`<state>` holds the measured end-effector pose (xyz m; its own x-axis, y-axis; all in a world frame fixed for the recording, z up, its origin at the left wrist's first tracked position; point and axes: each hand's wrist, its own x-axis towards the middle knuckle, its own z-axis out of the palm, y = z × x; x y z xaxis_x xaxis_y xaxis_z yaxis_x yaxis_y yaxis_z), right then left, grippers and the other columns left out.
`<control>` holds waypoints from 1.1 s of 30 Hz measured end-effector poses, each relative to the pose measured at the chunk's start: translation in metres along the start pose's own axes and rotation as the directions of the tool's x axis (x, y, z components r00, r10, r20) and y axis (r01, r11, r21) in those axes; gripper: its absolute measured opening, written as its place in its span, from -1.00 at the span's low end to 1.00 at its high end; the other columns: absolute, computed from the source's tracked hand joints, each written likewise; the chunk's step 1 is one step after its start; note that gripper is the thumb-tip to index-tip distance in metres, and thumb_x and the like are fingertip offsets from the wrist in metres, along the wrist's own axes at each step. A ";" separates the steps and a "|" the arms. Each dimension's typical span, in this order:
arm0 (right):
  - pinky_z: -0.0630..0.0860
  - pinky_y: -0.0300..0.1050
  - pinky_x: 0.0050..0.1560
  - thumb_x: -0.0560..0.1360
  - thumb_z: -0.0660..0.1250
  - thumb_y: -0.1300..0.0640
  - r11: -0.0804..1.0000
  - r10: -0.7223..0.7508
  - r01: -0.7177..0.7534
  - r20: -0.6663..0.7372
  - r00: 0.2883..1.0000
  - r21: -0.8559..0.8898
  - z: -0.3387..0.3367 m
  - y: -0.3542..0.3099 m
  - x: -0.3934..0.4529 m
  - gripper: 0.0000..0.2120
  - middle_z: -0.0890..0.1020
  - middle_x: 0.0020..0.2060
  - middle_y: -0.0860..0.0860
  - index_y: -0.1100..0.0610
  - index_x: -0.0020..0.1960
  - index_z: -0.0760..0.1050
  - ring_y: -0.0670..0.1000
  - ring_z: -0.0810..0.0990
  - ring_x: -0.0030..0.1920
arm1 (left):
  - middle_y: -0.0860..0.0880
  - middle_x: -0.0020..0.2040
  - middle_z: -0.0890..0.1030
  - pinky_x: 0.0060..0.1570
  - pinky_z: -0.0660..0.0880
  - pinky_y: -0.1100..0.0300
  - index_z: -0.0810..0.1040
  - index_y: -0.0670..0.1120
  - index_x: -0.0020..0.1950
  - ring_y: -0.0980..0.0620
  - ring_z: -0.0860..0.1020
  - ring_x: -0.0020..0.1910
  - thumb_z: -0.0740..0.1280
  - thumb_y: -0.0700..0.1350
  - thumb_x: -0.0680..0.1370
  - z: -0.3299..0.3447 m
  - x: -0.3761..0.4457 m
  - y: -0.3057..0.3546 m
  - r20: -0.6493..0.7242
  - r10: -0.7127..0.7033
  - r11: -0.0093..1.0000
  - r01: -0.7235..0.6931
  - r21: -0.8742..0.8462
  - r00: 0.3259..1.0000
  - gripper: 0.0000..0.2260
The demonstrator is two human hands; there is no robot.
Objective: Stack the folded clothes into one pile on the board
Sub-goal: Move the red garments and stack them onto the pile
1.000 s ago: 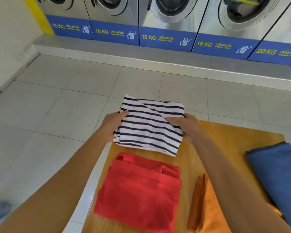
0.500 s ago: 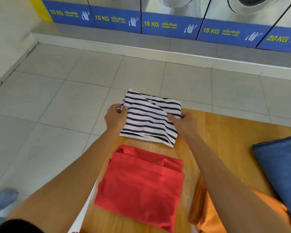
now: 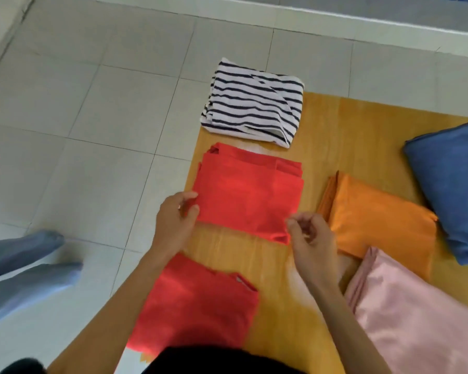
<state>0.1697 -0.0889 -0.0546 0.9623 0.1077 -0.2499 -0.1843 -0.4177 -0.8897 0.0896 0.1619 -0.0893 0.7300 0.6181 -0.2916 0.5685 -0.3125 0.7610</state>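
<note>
No pile existed yet: 6 folded garments lay separate on the board (image 3: 335, 130), while the left hand (image 3: 174, 215) pinched the middle red garment (image 3: 246, 193) and the right hand (image 3: 310, 237) curled at its corner, grip unclear.

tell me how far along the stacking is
Barely begun: no pile yet. The striped shirt lies alone at the board's far corner. In hand: left hand and right hand are at the near corners of the red shirt. Left: second red, orange, pink and blue pieces, all separate.
</note>
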 end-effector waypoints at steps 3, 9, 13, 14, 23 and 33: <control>0.45 -0.39 -0.26 0.55 0.39 0.22 0.990 0.021 -0.004 0.122 0.992 -0.140 0.003 0.019 -0.061 -0.91 0.67 -0.19 -0.11 0.06 -0.08 0.57 -0.18 0.62 -0.16 | -0.01 0.24 0.56 0.28 0.29 0.19 0.53 -0.03 0.29 -0.05 0.43 0.29 0.36 -0.19 0.53 -0.005 -0.047 -0.028 -0.035 0.087 0.987 -0.081 0.142 0.996 -0.67; 0.58 -0.06 -0.03 0.47 0.40 -0.19 0.888 0.251 -0.136 0.216 0.943 -0.439 0.008 0.045 -0.129 -0.70 0.62 -0.12 -0.15 0.00 0.03 0.47 -0.10 0.63 -0.11 | -0.14 0.42 0.40 0.39 0.29 -0.14 0.28 -0.07 0.50 -0.17 0.34 0.42 0.27 0.26 0.53 -0.026 -0.120 -0.066 -0.076 -0.193 0.941 0.206 0.270 0.978 -0.36; 0.58 -0.02 0.02 0.34 0.30 -0.47 0.797 0.437 -0.235 0.264 0.860 -0.556 0.008 0.057 -0.145 -0.43 0.70 -0.20 -0.08 0.00 0.02 0.54 -0.03 0.67 -0.06 | -0.14 0.37 0.47 0.26 0.44 -0.15 0.27 -0.10 0.50 -0.17 0.47 0.33 0.15 0.48 0.44 -0.042 -0.144 -0.089 -0.013 -0.335 0.924 0.331 0.193 0.942 -0.16; 0.59 -0.02 0.01 0.33 0.30 -0.47 0.799 0.441 -0.223 0.292 0.849 -0.559 0.010 0.060 -0.148 -0.44 0.71 -0.23 -0.07 0.00 -0.04 0.57 -0.04 0.68 -0.08 | -0.11 0.28 0.55 0.18 0.48 -0.06 0.38 -0.11 0.42 -0.14 0.53 0.24 0.15 0.46 0.45 -0.046 -0.147 -0.093 0.004 -0.335 0.923 0.327 0.204 0.942 -0.22; 0.53 0.01 -0.22 0.43 0.46 -0.13 0.885 0.347 -0.238 0.226 0.910 -0.400 0.029 0.060 -0.150 -0.66 0.59 -0.40 -0.03 0.06 -0.29 0.43 0.04 0.63 -0.29 | -0.04 -0.07 0.59 -0.14 0.53 0.04 0.50 -0.13 0.06 -0.11 0.60 -0.07 0.30 0.25 0.52 -0.042 -0.148 -0.089 -0.032 -0.213 0.952 0.215 0.216 0.977 -0.56; 0.48 -0.04 0.08 0.49 0.41 -0.12 0.879 0.328 -0.274 0.078 0.941 -0.391 0.001 0.032 -0.086 -0.51 0.65 0.03 0.08 0.22 0.24 0.49 0.14 0.60 0.12 | -0.20 0.24 0.49 0.18 0.41 -0.13 0.43 -0.19 0.32 -0.20 0.45 0.24 0.29 0.19 0.54 -0.024 -0.113 -0.056 -0.142 -0.132 0.937 0.170 0.304 0.981 -0.47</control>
<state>0.0805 -0.1103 -0.0621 0.8296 0.0350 -0.5572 -0.3471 -0.7494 -0.5639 -0.0336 0.1269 -0.0855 0.5872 0.7499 -0.3046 0.7726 -0.4070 0.4873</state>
